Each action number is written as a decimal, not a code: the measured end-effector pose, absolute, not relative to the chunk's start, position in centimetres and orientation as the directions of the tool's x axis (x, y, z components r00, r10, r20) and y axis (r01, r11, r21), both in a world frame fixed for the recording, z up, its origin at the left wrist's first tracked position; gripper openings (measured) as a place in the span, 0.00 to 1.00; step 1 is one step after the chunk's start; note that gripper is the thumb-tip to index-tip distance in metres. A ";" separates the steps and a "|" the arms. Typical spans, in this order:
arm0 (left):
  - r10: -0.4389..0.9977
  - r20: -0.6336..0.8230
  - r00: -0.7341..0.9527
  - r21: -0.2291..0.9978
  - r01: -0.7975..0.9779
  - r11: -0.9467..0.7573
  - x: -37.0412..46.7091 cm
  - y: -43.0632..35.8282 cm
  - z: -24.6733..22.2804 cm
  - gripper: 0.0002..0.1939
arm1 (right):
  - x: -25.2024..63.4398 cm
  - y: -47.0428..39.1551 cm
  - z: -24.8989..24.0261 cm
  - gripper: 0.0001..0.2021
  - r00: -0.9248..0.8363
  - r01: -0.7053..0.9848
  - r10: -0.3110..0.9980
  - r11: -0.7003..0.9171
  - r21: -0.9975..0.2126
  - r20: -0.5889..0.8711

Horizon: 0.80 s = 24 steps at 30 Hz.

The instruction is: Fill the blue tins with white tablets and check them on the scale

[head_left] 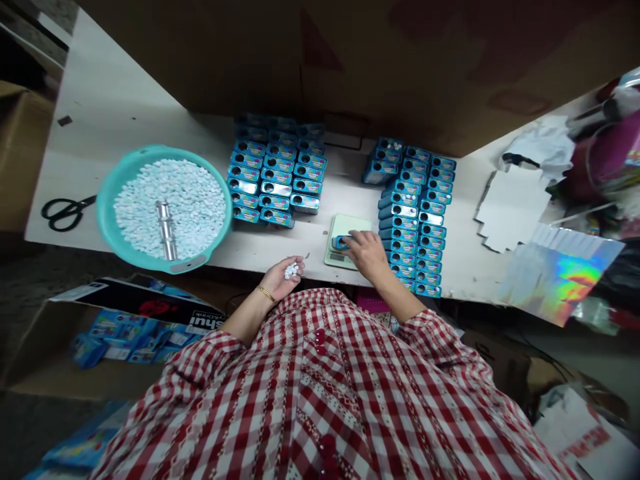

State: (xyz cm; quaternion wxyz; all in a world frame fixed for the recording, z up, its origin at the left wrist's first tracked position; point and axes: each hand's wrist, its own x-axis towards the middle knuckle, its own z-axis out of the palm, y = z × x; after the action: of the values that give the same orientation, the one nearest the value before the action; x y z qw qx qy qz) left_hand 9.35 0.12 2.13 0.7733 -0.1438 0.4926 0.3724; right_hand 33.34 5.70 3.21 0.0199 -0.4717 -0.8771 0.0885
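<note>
My left hand (281, 280) is palm up near the table's front edge, its fingers curled around a small heap of white pellets (291, 271). To its right, a pale green scale (354, 225) lies on the table with a small blue tin (339, 243) on it. My right hand (369, 255) reaches over the scale, its fingers closed on that tin from the right. Further left, a turquoise basin (111, 223) holds many more such pellets, with a shiny metal cylinder (167, 230) lying on top of them.
Blue tins with round holes stand in rows behind the scale (277, 164) and on its right (404, 223). Black scissors (67, 212) lie left of the basin. A large cardboard box (310, 60) borders the back. An open carton (45, 353) of blue packs is below left.
</note>
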 end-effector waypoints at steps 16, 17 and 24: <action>0.430 -0.869 0.246 0.149 -0.697 0.701 10.3 -0.4 2.1 0.08 | 32.2 6.0 3.5 0.14 -0.439 0.845 0.897 0.398 -0.358 -0.040; 0.432 -0.864 0.257 0.146 -0.694 0.705 10.4 -0.4 2.1 0.08 | 31.7 5.5 3.8 0.14 -0.439 0.823 0.898 0.400 -0.404 -0.005; 0.401 -0.839 0.369 0.026 -0.708 0.706 10.8 -2.2 2.2 0.14 | 25.6 -0.6 4.5 0.14 -0.744 0.636 0.636 0.581 -0.509 -0.205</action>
State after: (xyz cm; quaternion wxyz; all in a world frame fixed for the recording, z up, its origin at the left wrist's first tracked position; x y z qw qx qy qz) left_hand 10.81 -2.17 2.23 0.8090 -0.1725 0.4452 0.3427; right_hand 25.61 -0.61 4.50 -0.0001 -0.3576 -0.8890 0.2861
